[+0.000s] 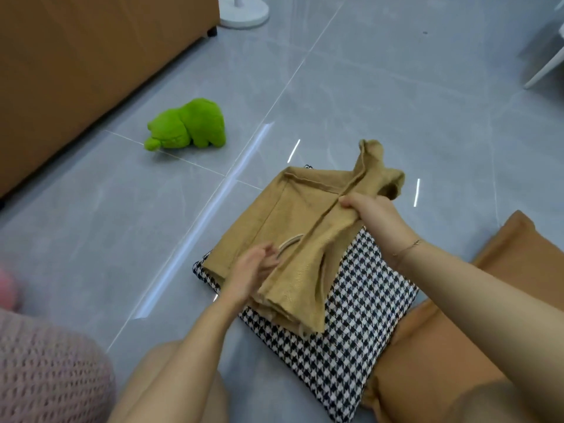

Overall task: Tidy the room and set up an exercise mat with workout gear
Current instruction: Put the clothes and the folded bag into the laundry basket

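A pink knitted item (45, 370) occupies the near left corner. A brown cushion (433, 355) lies on the floor at the near right. A black-and-white houndstooth pillow (345, 337) rests partly on that cushion and partly on the grey tiled floor (122, 227). A tan folded garment (293, 215) lies on top of the pillow, with one end raised.

The left hand (254, 270) rests on the near edge of the garment, fingers loosely bent beside a pale loop; whether it grips the cloth cannot be told. The right hand (372, 212) pinches a central fold of the garment and holds the far end up. A thin bracelet (407, 247) sits on the right wrist.

Farther left, a green plush toy (189, 125) lies on the floor, near a brown sofa (91, 56). A white round stand base (244, 10) sits at the top.
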`<act>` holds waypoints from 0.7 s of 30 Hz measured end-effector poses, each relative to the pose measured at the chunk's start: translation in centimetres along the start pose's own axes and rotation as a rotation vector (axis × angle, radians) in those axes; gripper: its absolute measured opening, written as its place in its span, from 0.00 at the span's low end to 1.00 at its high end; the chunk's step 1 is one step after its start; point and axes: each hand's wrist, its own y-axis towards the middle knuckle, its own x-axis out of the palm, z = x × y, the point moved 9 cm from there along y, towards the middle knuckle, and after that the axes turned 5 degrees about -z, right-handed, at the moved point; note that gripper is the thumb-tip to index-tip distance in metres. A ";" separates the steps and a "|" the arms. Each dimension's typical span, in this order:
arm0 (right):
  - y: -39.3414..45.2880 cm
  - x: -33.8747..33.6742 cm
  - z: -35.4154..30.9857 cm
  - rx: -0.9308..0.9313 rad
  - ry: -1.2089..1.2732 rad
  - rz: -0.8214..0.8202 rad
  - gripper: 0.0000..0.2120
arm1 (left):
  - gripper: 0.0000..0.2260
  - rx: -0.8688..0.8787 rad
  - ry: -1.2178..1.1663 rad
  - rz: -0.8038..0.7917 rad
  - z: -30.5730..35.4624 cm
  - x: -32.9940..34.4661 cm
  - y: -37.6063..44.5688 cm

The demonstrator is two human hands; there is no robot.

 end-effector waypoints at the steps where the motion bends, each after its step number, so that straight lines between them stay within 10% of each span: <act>1: 0.6 0.9 -0.4 -0.030 -0.067 -0.025 0.15 | 0.12 0.037 -0.086 0.162 0.6 -3.1 -0.2; 4: 2.2 4.9 -0.8 -0.094 -0.273 -0.104 0.15 | 0.11 0.040 0.009 0.370 1.8 -9.8 0.0; 7: 3.7 9.1 -1.0 -0.109 -0.451 -0.166 0.09 | 0.25 -0.201 -0.015 0.163 -0.6 -11.0 1.9; 12: 8.2 13.4 1.6 0.053 -0.570 -0.179 0.32 | 0.34 -0.341 -0.154 0.015 -1.7 -9.0 3.1; 16: 10.5 14.9 4.7 0.192 -0.615 -0.158 0.36 | 0.48 -0.384 0.171 0.038 -3.1 -9.4 4.8; 21: 11.3 16.0 5.9 0.185 -0.678 -0.207 0.28 | 0.28 -0.381 0.382 0.207 -5.2 -10.8 5.5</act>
